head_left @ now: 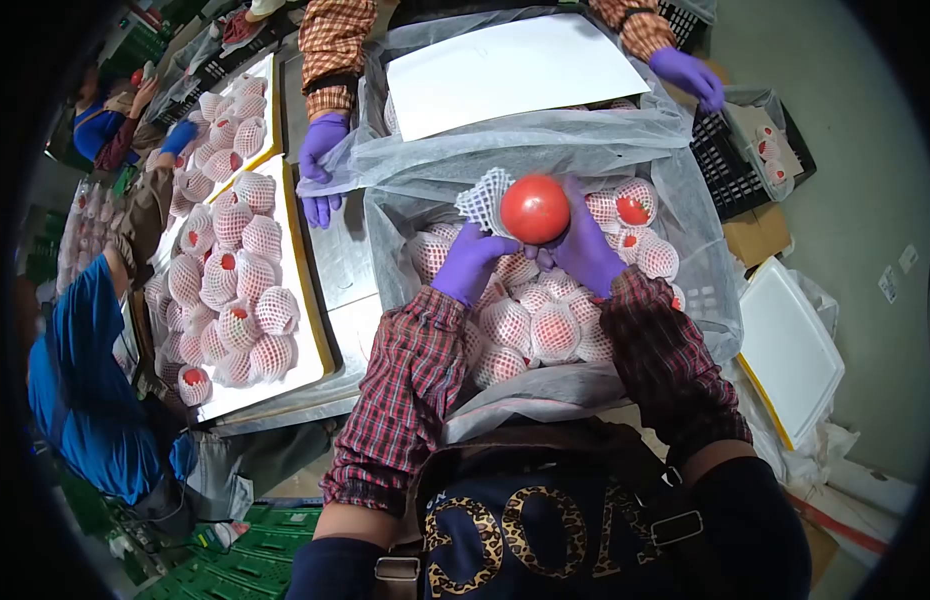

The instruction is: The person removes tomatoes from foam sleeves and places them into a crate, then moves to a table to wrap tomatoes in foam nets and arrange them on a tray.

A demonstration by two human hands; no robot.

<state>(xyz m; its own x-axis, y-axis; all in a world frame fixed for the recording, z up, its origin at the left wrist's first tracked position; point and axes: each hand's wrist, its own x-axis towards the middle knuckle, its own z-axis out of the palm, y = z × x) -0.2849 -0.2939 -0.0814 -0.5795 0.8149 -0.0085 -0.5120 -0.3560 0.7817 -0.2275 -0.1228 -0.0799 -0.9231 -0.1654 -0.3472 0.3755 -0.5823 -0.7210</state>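
A bare red fruit [535, 209] is held over a lined crate [720, 290]. My right hand [585, 238], in a purple glove, is wrapped round the fruit's right side and underside. In my left hand [473, 262], also purple-gloved, a white foam net [483, 203] is pinched just left of the fruit; the net looks empty. Beneath both hands, the crate holds several fruits in foam nets [555, 332], with red showing through the mesh. Pale translucent film lines the crate walls.
A co-worker's purple-gloved hands [323, 160] touch the film of the crate beyond, where a white sheet [505, 70] lies. Netted fruits fill white trays [310, 340] at left, near people in blue. A black crate [795, 165] and a white lid [793, 350] are at right.
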